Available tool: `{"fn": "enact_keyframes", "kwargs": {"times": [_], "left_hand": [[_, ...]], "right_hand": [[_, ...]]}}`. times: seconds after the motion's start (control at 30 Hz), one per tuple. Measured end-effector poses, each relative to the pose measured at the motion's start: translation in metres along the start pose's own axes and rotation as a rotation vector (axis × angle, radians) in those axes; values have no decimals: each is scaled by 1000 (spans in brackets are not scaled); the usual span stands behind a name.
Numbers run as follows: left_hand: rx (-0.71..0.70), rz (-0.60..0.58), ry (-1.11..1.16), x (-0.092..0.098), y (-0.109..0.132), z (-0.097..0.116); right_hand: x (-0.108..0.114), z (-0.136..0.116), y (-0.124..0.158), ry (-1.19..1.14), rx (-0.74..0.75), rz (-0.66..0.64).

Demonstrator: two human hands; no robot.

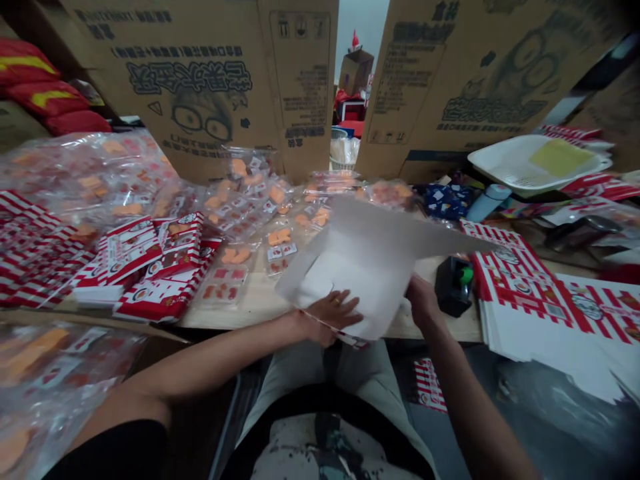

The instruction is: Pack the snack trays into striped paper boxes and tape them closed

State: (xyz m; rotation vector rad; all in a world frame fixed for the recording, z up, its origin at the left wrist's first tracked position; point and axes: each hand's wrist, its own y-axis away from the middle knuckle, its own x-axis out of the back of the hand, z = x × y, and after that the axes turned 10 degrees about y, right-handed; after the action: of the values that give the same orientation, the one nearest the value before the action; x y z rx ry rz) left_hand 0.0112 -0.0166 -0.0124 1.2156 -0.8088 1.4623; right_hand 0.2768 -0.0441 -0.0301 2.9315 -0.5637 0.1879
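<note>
I hold a flat, unfolded white carton blank (370, 260) over the near edge of the wooden table (250, 303). My left hand (333, 315) grips its lower left edge, fingers curled over the inner white face. My right hand (423, 300) pinches its lower right edge, and the fingers are partly hidden behind the card. The blank is blurred by motion, with its flaps spread to the sides.
Red-and-white striped folded cartons (150, 267) lie to the left, and a stack of flat ones (540, 293) to the right. Clear bags of orange snacks (250, 200) cover the middle and left. A black tape dispenser (453, 287) sits by my right hand. Large cardboard boxes (200, 80) stand behind.
</note>
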Motion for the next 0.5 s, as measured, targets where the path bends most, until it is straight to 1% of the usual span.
{"fn": "enact_keyframes", "kwargs": {"times": [0.03, 0.07, 0.13, 0.2, 0.27, 0.3, 0.33, 0.37, 0.4, 0.5], "left_hand": [[20, 12, 7, -9, 3, -5], [31, 45, 8, -16, 7, -6], [47, 138, 0, -27, 19, 3], [74, 207, 10, -34, 37, 19], [149, 266, 36, -37, 55, 28], [211, 301, 50, -37, 61, 29], [281, 327, 64, -37, 66, 27], [352, 332, 82, -35, 67, 22], [420, 312, 105, -32, 66, 16], [561, 158, 161, -23, 53, -3]], "right_hand": [[-4, 1, 0, -49, -21, -35], [-7, 2, 1, -99, -39, -70], [-8, -3, 5, -152, -46, -83], [-4, -12, 11, -102, -6, 3], [1, -24, 15, -21, 46, 88], [3, -30, 16, 1, 59, 98], [3, -36, 17, 6, 56, 74], [0, -41, 18, 1, 41, 24], [-4, -45, 19, -6, 17, -40], [-24, -56, 24, 23, -31, -222]]}}
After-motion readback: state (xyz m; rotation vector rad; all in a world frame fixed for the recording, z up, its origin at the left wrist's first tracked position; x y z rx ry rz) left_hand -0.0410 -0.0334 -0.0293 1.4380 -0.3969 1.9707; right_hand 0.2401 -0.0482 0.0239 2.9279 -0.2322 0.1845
